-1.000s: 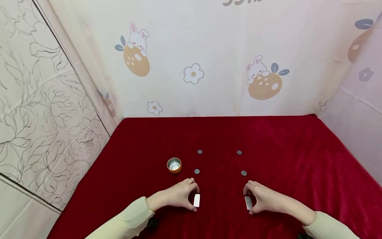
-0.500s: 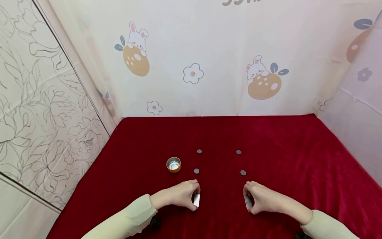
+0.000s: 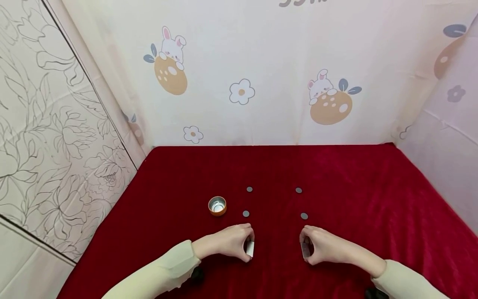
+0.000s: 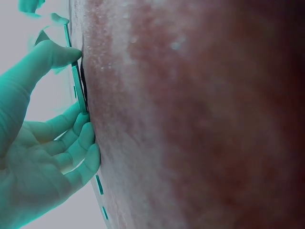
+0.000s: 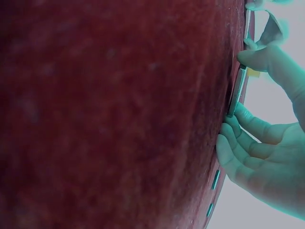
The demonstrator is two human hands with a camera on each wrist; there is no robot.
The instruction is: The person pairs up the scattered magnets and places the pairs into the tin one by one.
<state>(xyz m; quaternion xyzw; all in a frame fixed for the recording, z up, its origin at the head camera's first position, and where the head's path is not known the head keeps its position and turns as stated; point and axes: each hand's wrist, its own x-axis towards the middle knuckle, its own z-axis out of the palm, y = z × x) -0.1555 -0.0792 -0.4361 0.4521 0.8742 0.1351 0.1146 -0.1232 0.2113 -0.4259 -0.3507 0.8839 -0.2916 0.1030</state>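
Note:
In the head view, my left hand [image 3: 233, 243] pinches a small flat silver rectangular bar [image 3: 250, 249] by its ends, thumb at the near end and fingers at the far end. My right hand [image 3: 328, 246] grips a matching silver-grey bar [image 3: 305, 250] the same way, facing the left one across a gap of red cloth. In the left wrist view, the thin edge of the left bar [image 4: 79, 88] runs between thumb and fingertips, low over the cloth. The right wrist view likewise shows the right bar [image 5: 237, 90] spanning thumb to fingers.
Several small grey discs lie beyond the hands, among them a near left disc [image 3: 246, 214] and a near right disc [image 3: 304, 216]. Left of them stands a small orange bowl [image 3: 217, 213] with a silver inside. Red velvet cloth [image 3: 354, 187] covers the table up to the curtain [image 3: 276, 120].
Both hands have slid inward with their bars, narrowing the gap between them. The bowl and discs stay where they were.

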